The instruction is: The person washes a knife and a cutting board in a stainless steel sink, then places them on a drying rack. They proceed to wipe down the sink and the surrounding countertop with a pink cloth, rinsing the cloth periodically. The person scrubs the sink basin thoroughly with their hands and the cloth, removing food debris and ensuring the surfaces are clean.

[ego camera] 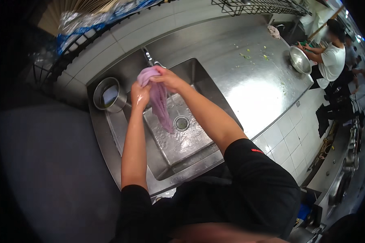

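Both my hands grip a wet pink-purple cloth (159, 106) over a stainless steel sink (197, 76). My left hand (140, 95) has its fingers around the cloth's bunched upper part. On the other side, my right hand (167, 79) holds the same bunch, thumb on top. The cloth's loose end hangs towards the round drain (181, 123). Just beyond my hands, a chrome faucet (149, 57) stands at the sink's back edge, its spout partly hidden by the cloth. Water wets the sink bottom.
A steel pot (118, 101) with a pale object inside stands left of the sink. Vegetable scraps (246, 56) lie on the steel counter (213, 42) to the right. A co-worker (330, 57) holds a metal bowl (300, 60) at its far end. A wire rack (258, 6) hangs above.
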Demonstrator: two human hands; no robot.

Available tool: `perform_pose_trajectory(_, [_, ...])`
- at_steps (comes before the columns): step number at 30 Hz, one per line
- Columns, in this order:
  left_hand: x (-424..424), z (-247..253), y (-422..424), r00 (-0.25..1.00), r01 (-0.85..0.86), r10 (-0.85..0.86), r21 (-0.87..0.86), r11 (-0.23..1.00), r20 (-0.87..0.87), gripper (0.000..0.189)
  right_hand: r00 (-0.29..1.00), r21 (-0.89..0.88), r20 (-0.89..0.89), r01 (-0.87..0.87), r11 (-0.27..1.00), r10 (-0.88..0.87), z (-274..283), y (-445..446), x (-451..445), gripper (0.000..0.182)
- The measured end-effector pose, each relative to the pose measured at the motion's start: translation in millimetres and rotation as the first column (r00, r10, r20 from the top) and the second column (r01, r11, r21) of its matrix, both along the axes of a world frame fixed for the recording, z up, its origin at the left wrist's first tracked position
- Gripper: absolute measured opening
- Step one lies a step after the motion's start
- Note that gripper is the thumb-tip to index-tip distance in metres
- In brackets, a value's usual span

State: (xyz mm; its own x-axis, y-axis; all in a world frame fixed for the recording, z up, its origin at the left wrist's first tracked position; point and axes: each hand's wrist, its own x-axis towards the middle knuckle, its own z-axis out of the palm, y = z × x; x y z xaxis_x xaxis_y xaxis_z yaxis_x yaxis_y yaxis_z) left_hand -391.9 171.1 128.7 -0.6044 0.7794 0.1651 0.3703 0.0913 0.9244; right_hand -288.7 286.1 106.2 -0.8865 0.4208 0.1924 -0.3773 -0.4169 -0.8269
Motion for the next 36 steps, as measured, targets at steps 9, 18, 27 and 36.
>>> perform_pose_trajectory(9, [7.1, 54.3, 7.0, 0.997, -0.010, 0.049, 0.495, 0.869, -0.065, 0.023, 0.699, 0.711, 0.588, -0.207, 0.672, -0.406, -125.8, 4.6, -18.8, 0.047])
perform_pose_trajectory(18, [-46.9, 9.3, 10.9, 0.967, 0.046, -0.094, -0.199, 0.979, -0.236, 0.027, 0.921, 0.257, 0.320, 0.142, 0.956, -0.222, -54.3, 22.3, -49.0, 0.024])
perform_pose_trajectory(27, [-39.8, -8.2, 82.0, 0.917, 0.069, -0.036, -0.070, 0.995, 0.396, 0.037, 0.941, 0.228, 0.087, 0.299, 0.927, -0.325, -49.6, 6.9, -31.8, 0.075])
perform_pose_trajectory(36, [-43.6, 3.0, 39.6, 0.695, -0.264, 0.037, 0.207, 0.942, 0.718, 0.038, 0.631, 0.764, 0.501, -0.001, 0.645, -0.593, -125.8, 10.5, -31.2, 0.046])
